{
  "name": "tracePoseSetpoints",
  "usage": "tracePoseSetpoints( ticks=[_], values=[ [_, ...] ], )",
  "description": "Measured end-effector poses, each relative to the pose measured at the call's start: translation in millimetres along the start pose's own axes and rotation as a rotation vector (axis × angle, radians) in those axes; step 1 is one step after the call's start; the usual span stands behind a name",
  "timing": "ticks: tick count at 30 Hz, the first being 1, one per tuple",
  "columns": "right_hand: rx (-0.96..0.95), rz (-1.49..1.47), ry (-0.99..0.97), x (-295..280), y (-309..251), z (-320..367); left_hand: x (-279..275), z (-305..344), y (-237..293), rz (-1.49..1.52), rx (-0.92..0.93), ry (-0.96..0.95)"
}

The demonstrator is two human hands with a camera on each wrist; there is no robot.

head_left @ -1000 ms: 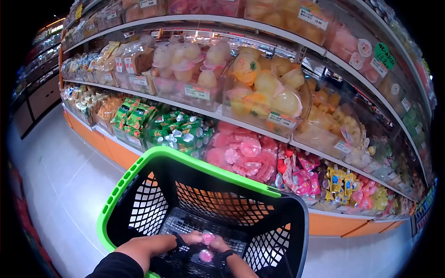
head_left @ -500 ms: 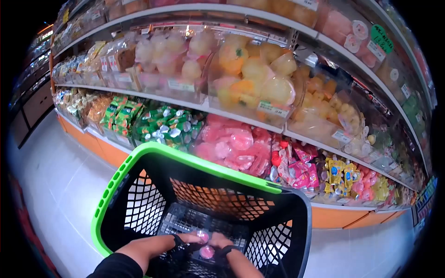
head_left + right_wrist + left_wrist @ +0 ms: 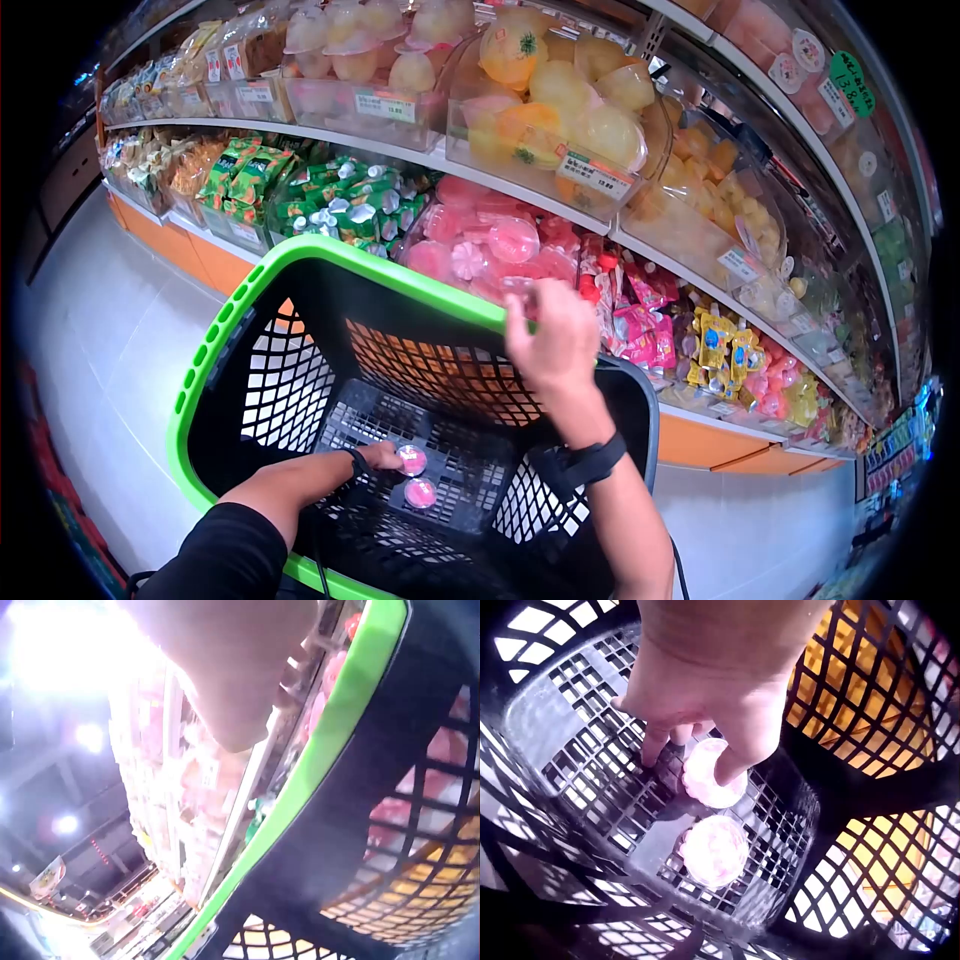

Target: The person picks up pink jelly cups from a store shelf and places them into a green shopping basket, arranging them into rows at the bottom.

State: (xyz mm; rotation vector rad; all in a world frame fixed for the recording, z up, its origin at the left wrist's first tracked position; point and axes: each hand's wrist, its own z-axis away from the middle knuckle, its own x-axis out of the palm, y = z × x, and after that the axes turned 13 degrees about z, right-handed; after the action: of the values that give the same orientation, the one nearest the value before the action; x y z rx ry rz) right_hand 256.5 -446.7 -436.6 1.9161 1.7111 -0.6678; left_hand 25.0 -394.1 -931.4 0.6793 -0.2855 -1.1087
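Inside a black shopping basket (image 3: 280,262) with a green rim lie two small round pink cups with clear lids, perhaps jelly cups. My left hand (image 3: 380,455) is down at the basket floor and holds the farther pink cup (image 3: 411,460), its thumb across the lid in the left wrist view. Beside it the second pink cup (image 3: 420,492) rests on the grid floor, untouched. My right hand (image 3: 555,340) is raised over the basket's far rim, fingers loosely bent, in front of a bin of pink packaged jellies (image 3: 470,245). Its fingertips are partly hidden.
Behind the basket runs a shelf unit with clear bins. Large yellow jelly cups (image 3: 560,110) fill the middle shelf; green pouches (image 3: 350,200), pink packets (image 3: 640,335) and yellow packets (image 3: 722,345) stand lower. The shelf edge (image 3: 520,180) juts out above the lower bins.
My right hand has lifted out of the basket and moved forward over the far rim. The left hand stays low at the cup. The view has tilted down a little.
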Motion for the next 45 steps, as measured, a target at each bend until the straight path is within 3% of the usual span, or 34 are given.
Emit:
tracePoseSetpoints(
  ticks=[1, 4, 7, 9, 24, 35, 39, 40, 45],
  values=[
    [0.027, 0.082, 0.027, -4, 12, -1, 2, 10, 8, -0.064, -0.007, 0.038],
    [0.123, 0.053, -0.225, 7, 35, 23, -1, 58, 48, -0.214, -0.023, 0.098],
    [0.108, 0.024, -0.162, 12, 35, 35, 0, 57, 37, -0.15, 0.121, 0.007],
    [0.098, 0.088, -0.144, 17, 38, 38, 8, 36, 15, -0.151, 0.163, 0.042],
    [0.183, 0.061, -0.376, 11, 42, 51, 8, 68, 24, -0.176, 0.087, -0.079],
    [0.197, 0.118, -0.241, 15, 45, 59, 12, 101, 89, -0.173, 0.184, 0.008],
    [0.17, 0.135, -0.211, 9, 50, 61, 12, 84, 78, -0.301, 0.13, 0.116],
    [0.163, 0.134, -0.183, 9, 50, 63, 11, 104, 96, -0.331, 0.078, 0.058],
    [0.148, 0.155, -0.168, 3, 44, 66, 23, 83, 57, -0.216, 0.104, 0.056]
  ],
)
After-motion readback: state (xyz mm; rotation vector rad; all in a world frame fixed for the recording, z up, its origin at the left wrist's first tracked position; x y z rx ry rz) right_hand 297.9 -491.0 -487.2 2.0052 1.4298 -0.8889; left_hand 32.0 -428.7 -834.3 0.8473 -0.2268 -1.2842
